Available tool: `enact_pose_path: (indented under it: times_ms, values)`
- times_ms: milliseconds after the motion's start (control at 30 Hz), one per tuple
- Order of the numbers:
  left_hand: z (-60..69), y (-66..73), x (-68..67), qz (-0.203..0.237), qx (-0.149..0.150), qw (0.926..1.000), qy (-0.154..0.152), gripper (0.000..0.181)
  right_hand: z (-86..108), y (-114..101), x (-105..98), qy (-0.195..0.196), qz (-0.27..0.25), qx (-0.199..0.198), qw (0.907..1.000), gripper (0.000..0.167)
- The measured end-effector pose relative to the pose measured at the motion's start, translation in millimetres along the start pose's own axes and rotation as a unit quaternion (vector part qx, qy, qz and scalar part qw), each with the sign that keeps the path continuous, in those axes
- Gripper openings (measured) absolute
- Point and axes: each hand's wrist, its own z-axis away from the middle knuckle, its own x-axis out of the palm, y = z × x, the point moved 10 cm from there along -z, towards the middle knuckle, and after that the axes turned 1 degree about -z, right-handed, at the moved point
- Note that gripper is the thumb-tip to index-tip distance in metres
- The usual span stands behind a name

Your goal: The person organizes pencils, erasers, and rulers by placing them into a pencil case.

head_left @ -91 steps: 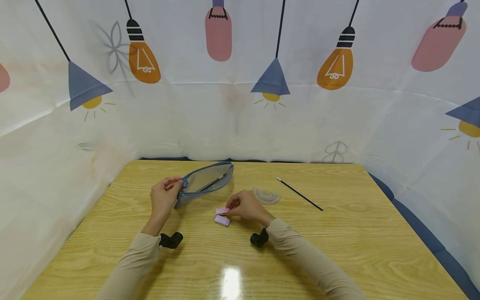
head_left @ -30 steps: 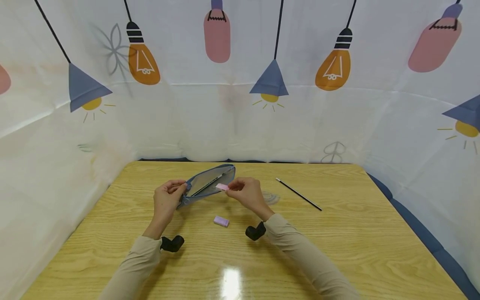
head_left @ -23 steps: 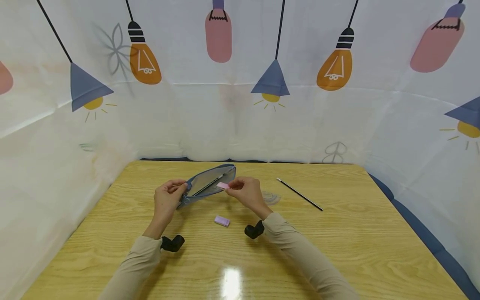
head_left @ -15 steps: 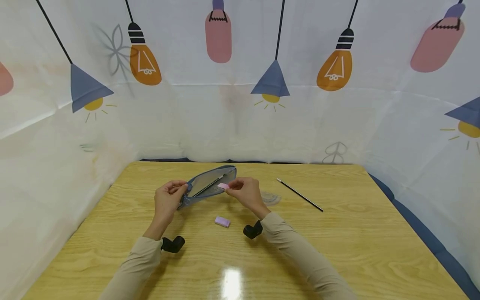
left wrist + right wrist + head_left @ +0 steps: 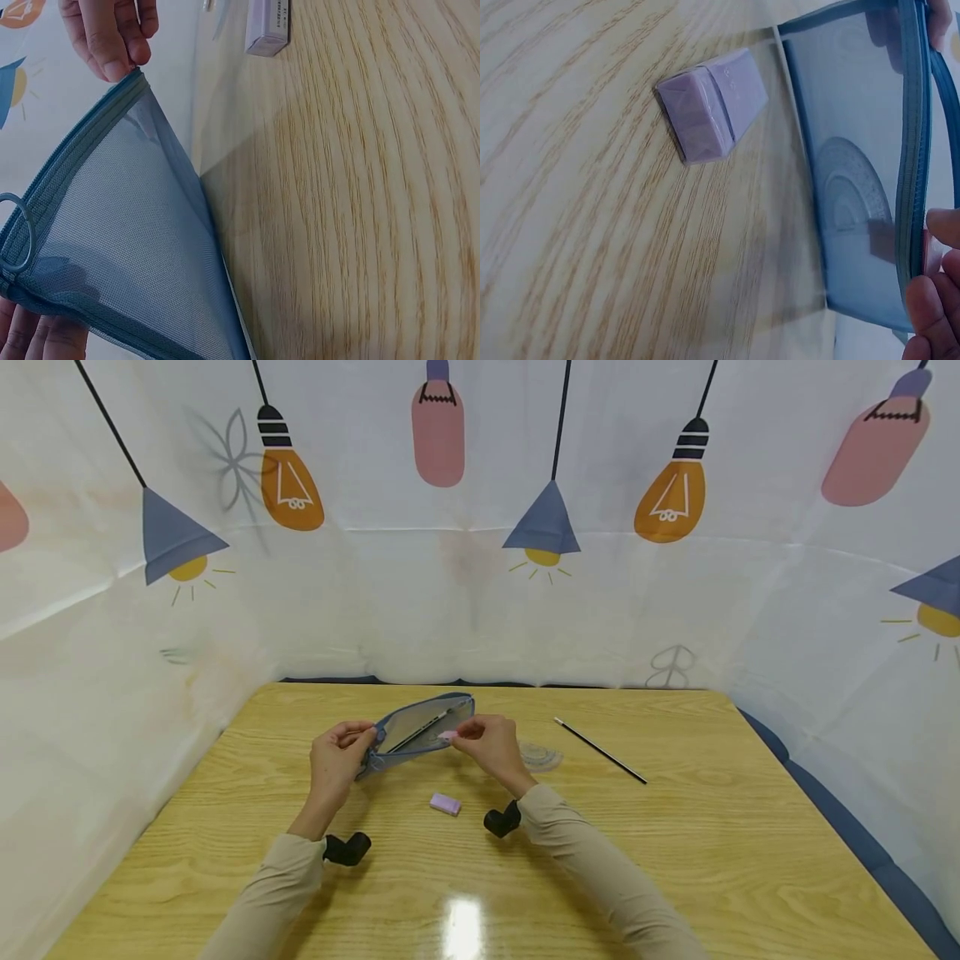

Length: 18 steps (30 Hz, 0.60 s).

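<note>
Pinching a pink block (image 5: 447,735), right hand (image 5: 492,748) partly hides a protractor (image 5: 543,757) near a pencil (image 5: 600,751); left hand (image 5: 335,762) pinches pouch (image 5: 142,210).

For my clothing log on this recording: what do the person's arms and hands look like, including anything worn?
The left sleeve and right sleeve are long, plain beige and lightly creased. A bent, matte black piece, probably a wrist camera, sticks out near each wrist: left black piece, right black piece. The left hand and right hand are gloveless. No cables show.
</note>
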Motion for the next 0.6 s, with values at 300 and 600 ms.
enact_pose_path:
  times_ms: [300, 600]
  values:
    - [0.5, -0.7, -0.7, -0.001, -0.001, 1.0000, 0.006, 0.018, 0.3, 1.9, 3.3, -0.006, 0.011, -0.001, 0.9999, 0.011]
    - [-0.2, 0.9, -0.9, 0.001, 0.005, 1.0000, 0.006, 0.017, -0.4, 4.1, 2.6, -0.009, 0.021, -0.004, 0.9997, 0.010]
